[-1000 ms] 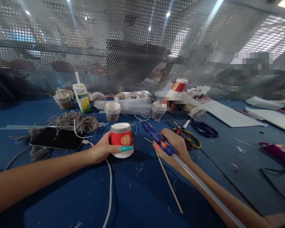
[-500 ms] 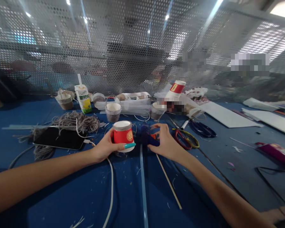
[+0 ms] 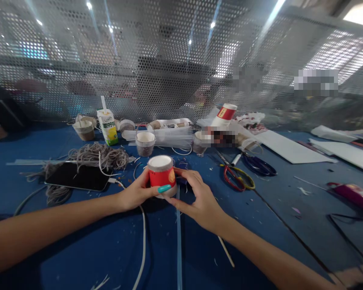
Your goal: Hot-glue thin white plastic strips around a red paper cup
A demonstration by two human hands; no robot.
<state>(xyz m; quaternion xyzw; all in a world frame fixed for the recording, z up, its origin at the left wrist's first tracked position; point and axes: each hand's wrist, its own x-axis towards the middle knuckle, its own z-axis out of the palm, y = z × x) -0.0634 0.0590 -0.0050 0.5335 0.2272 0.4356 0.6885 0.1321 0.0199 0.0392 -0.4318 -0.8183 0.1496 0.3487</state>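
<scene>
A red paper cup with a grey band round its rim and a gold emblem is held upright above the blue table. My left hand grips it from the left, the thumb with its long teal nail across the front. On the right side, my right hand has its fingers and thumb against the cup. Behind my right fingers a dark blue object is partly hidden. A translucent strip runs down the table below the cup, and a thin wooden stick lies under my right forearm.
Grey yarn and a black phone lie at the left. Behind are a drink carton, a small grey basket and translucent strips. Scissors lie at the right, near white boards.
My right hand has left the dark blue object and moved left onto the cup. The cup has turned, so its emblem shows further right, and it has shifted slightly right.
</scene>
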